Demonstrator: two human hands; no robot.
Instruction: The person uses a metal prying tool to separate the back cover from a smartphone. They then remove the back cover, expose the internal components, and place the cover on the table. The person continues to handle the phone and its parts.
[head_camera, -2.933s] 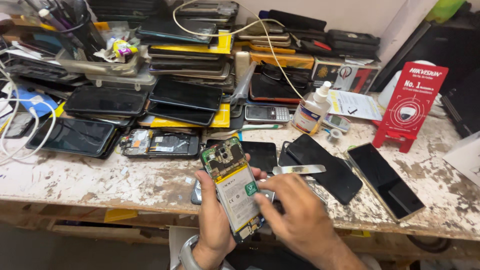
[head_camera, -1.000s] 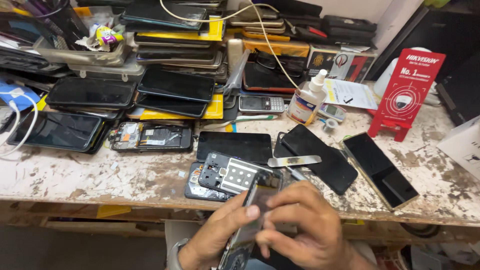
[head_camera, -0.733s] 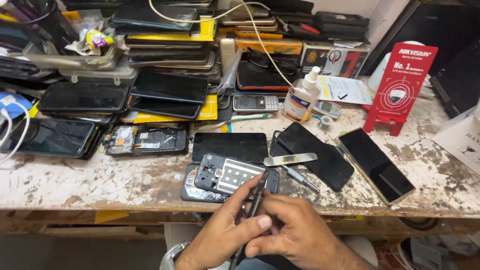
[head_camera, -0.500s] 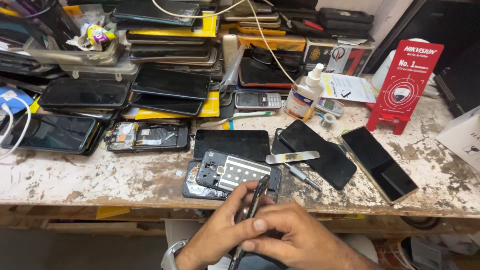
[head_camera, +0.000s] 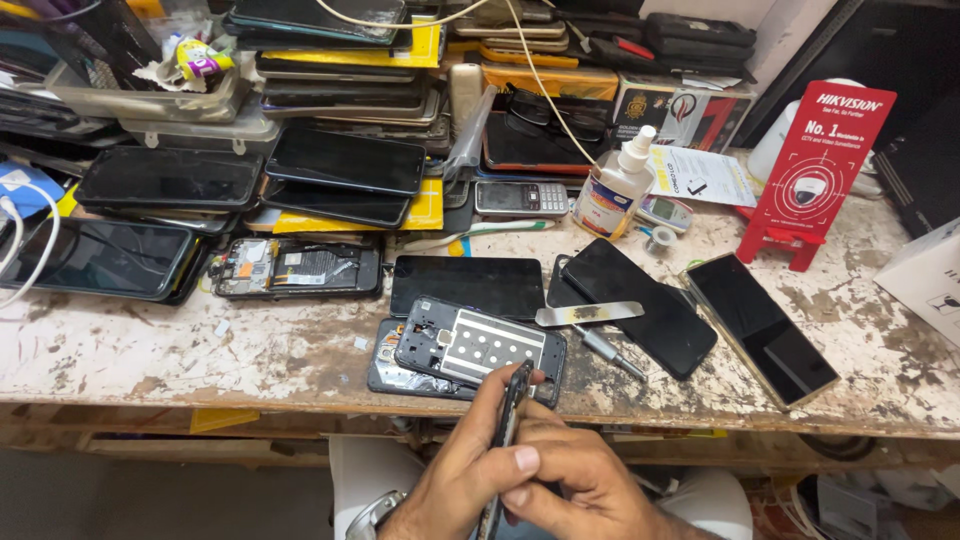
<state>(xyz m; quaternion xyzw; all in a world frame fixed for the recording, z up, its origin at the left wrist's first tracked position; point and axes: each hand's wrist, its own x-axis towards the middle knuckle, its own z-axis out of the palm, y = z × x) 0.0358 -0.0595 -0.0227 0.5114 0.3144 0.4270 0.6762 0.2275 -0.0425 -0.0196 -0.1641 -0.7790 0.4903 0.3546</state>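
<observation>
Phone (head_camera: 508, 420), dark and thin, is held edge-on and near upright at the near edge of the workbench (head_camera: 200, 345), its upper end rising just above the fingers and its lower end hidden between the two hands. It is pinched from the left by the left hand (head_camera: 462, 475), whose thumb is pressed against its side, and from the right by the right hand (head_camera: 585, 490), whose fingers are curled close around it. Just beyond the upper end, a black phone back frame (head_camera: 478, 345) is seen lying flat on another opened handset. To the right of that, a metal pry tool (head_camera: 588, 314) rests across a black phone (head_camera: 640, 305), with a small screwdriver (head_camera: 612, 352) near it. Stacked handsets (head_camera: 340, 170) fill the far left.
</observation>
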